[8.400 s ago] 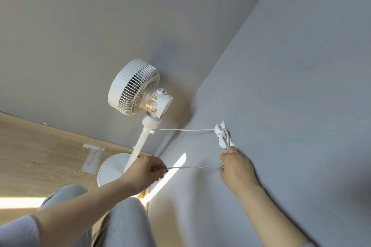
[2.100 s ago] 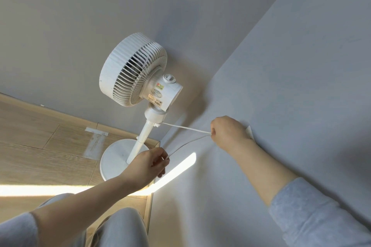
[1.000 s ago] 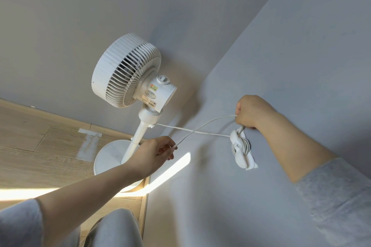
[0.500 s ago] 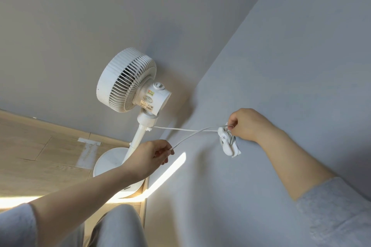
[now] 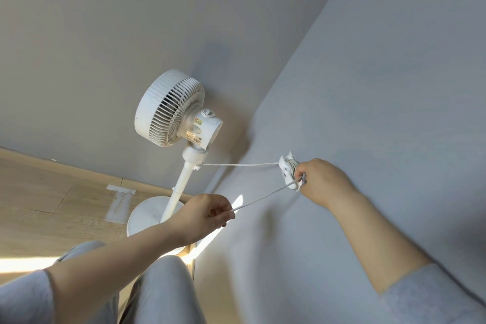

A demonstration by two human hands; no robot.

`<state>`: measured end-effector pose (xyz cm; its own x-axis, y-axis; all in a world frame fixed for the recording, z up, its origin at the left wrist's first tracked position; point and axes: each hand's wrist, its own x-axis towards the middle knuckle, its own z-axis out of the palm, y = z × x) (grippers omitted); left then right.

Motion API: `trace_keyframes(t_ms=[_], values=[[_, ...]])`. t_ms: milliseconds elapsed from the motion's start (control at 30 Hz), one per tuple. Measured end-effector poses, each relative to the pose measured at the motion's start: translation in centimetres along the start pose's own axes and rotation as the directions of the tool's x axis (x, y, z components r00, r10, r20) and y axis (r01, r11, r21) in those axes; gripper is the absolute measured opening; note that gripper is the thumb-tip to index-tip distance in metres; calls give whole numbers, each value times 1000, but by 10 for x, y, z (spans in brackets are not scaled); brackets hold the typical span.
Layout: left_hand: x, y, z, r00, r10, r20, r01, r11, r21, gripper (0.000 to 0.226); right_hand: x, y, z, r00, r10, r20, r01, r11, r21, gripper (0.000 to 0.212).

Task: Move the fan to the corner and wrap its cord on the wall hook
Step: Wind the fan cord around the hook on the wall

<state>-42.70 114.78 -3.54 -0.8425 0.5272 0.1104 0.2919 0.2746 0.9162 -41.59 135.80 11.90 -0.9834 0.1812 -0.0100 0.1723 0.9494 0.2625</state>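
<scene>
A white pedestal fan [image 5: 173,110] stands upright in the corner where two grey walls meet, its round base [image 5: 147,216] on the wood floor. Its thin white cord [image 5: 236,164] runs taut from the pole to a white wall hook [image 5: 286,168] on the right wall, where several turns are wound. My right hand [image 5: 319,179] sits just right of the hook, pinching the cord at its lower side. From there the cord slants down left to my left hand [image 5: 205,214], whose fingers are closed on it. The cord's free end is hidden in that hand.
The right wall [image 5: 368,113] is close beside me and the back wall [image 5: 92,47] lies behind the fan. A pale taped patch [image 5: 118,202] marks the floor left of the fan base. My grey-trousered knees [image 5: 163,292] fill the bottom of the view.
My right hand has swung from above the hook round to its lower right, carrying the cord under it. The left hand stays low, still holding the cord taut.
</scene>
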Motion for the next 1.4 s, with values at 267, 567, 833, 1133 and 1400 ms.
trace_keyframes(t_ms=[267,567,833,1133,1400], values=[[-10,-10,2,999,-18,32,18,1000,-5,15,-31,-3,34,992,122,-42,-117,987,115,33],[-12,-16,12,998,-37,52,34,998,62,12,-43,-14,72,989,151,8,-150,980,134,30],[-10,-34,13,991,-132,16,129,987,98,9,-26,-25,89,990,126,63,-132,985,108,23],[4,-48,8,980,-196,-14,197,977,83,8,7,-39,101,988,103,116,-120,982,147,39],[21,-62,6,974,-222,-47,225,972,71,8,36,-48,99,991,80,107,-91,990,103,41]])
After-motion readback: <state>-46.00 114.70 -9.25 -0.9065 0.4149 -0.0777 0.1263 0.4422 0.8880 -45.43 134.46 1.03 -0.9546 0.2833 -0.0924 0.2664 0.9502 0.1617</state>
